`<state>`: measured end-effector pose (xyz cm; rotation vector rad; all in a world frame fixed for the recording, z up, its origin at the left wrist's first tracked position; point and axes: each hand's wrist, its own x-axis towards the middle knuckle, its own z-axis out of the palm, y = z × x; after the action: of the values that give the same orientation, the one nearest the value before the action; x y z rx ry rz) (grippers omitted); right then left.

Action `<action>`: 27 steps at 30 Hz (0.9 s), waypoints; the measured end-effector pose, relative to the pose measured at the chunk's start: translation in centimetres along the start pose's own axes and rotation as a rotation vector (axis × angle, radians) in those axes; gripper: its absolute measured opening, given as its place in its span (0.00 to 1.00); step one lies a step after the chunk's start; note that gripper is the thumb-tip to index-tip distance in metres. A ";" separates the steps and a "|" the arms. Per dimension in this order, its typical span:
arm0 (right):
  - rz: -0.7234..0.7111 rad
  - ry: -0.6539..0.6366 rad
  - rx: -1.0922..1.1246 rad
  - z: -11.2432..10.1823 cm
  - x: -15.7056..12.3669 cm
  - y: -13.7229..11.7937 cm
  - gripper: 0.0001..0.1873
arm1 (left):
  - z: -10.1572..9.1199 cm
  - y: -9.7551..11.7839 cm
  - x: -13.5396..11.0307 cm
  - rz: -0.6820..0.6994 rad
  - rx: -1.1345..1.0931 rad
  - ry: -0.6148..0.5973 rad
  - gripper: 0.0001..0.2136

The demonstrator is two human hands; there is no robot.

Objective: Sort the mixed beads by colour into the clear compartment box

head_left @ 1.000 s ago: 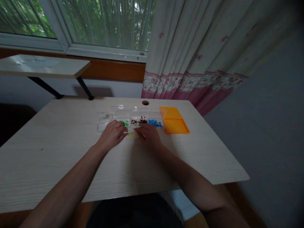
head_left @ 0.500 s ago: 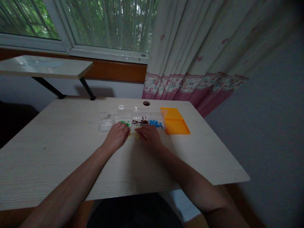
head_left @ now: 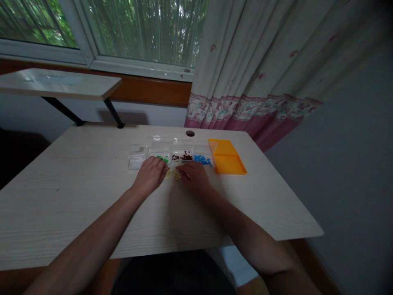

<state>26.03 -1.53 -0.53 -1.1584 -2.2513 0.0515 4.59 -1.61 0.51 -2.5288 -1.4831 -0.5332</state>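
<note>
Small yellow pieces (head_left: 177, 175) lie on the table between my hands. My left hand (head_left: 152, 171) is closed, fingertips bunched at the left edge of these pieces; whatever it pinches is too small to name. My right hand (head_left: 194, 174) is closed too, thumb and finger together just above the yellow pieces, with anything between them hidden. Beyond the hands stand clear plastic boxes with raised lids. One holds green pieces (head_left: 162, 158), partly behind my left hand. Another contains dark brown pieces (head_left: 186, 156), and a third has blue pieces (head_left: 202, 159). The leftmost clear box (head_left: 137, 162) shows no coloured pieces.
An open orange box (head_left: 230, 164) lies right of the clear boxes. The pale wooden table (head_left: 92, 196) has a round cable hole (head_left: 190, 133) near its back edge. A raised shelf (head_left: 61, 84) stands at back left, and a curtain (head_left: 245, 82) hangs behind.
The view has shifted very slightly. Both hands stay almost in the same place over the yellow pieces, with only small finger movements.
</note>
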 end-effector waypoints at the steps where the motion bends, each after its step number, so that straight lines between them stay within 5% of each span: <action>1: 0.005 -0.018 0.000 -0.1 0.0 0.0 0.09 | -0.1 -0.1 0.0 -0.010 -0.008 0.011 0.11; 13: -0.012 -0.250 -0.077 -1.6 0.1 -0.4 0.12 | 0.1 -1.0 0.3 -0.091 -0.087 0.087 0.12; 27: -0.071 -0.286 -0.123 -1.0 0.1 -0.5 0.07 | 0.2 -1.2 0.3 -0.088 -0.096 0.073 0.11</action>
<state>26.15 -1.98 0.47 -1.1967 -2.5773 0.0544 3.68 -0.73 0.38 -2.4938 -1.5847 -0.7186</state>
